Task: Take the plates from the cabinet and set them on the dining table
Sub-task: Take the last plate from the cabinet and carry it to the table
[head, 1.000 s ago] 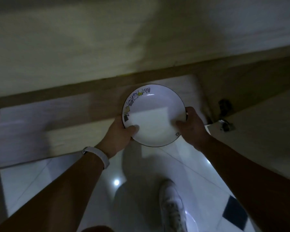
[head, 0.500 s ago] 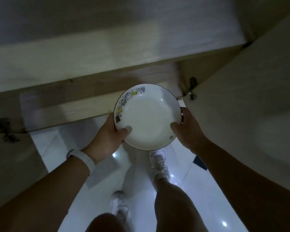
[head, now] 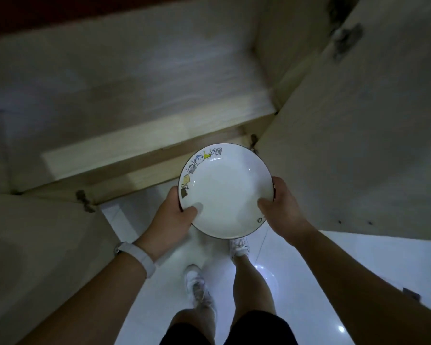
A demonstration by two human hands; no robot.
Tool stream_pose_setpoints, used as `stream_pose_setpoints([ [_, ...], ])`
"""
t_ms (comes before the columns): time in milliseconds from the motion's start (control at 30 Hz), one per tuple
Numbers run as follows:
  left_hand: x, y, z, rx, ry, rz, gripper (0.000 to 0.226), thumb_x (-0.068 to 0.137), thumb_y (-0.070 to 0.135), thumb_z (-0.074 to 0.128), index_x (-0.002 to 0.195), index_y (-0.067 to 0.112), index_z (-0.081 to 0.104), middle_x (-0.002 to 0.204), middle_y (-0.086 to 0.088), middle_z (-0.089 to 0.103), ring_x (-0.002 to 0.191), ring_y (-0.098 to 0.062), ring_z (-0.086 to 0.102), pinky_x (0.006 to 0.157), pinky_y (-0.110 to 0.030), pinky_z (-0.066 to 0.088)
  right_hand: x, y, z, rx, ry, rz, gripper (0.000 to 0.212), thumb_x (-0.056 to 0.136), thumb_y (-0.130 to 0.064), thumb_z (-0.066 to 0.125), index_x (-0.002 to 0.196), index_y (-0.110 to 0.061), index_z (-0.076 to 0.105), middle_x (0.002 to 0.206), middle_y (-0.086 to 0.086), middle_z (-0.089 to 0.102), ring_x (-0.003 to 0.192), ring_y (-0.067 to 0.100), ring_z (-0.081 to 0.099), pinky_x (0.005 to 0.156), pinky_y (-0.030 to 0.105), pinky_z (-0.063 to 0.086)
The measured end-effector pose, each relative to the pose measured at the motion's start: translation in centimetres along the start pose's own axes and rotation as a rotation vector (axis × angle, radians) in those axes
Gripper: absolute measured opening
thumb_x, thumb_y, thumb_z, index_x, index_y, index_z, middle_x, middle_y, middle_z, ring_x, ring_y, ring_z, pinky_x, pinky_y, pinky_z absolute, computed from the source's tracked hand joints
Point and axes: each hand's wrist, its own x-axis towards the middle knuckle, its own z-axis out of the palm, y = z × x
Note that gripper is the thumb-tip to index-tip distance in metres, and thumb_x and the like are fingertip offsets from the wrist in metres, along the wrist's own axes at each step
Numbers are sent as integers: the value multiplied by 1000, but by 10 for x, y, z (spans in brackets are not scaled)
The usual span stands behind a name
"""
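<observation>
An open wooden cabinet [head: 139, 100] fills the view from nine to twelve o'clock, its door [head: 358, 145] swung out at two. At centre I hold a white plate [head: 224, 192] above the floor, my left hand [head: 171, 220] gripping its seven o'clock rim, my right hand [head: 283, 210] its four o'clock rim.

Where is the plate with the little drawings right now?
The plate is mid-frame in the head view, held between the left hand and right hand, above the floor before the open cabinet.
</observation>
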Motion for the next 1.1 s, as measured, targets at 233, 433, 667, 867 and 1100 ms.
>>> stream_pose_setpoints([
  [233,-109,68,-21,38,47,109,40,87,10,65,116,34,53,112,15,67,101,-8,64,91,-47,54,-110,-75,-43,76,29,-48,40,79,-1,53,110,-26,47,98,-4,58,90,22,59,74,47,57],
  [433,-170,124,-2,68,47,218,29,71,25,56,97,37,54,97,26,68,88,9,61,72,-16,49,-181,-112,-97,203,145,-92,35,76,-8,51,99,-34,55,93,-11,63,82,6,63,62,32,59],
  [667,-210,186,60,148,-85,399,35,77,18,54,104,40,55,101,33,66,89,12,61,62,-4,44,-250,-105,-188,308,262,-133,47,73,-12,49,101,-49,59,92,-20,68,77,-2,64,48,15,50],
  [867,-247,217,157,117,-230,474,41,74,18,57,106,43,59,107,19,71,97,-5,67,78,-35,54,-310,-51,-276,343,416,-120,51,71,-11,49,115,-38,54,95,-25,64,85,-4,60,66,20,47],
  [1100,-299,247,305,145,-371,527,39,71,18,58,102,41,63,102,16,73,96,-10,68,76,-33,54,-386,29,-387,403,591,-82,44,71,-16,47,104,-46,50,91,-25,63,81,-9,58,52,8,44],
])
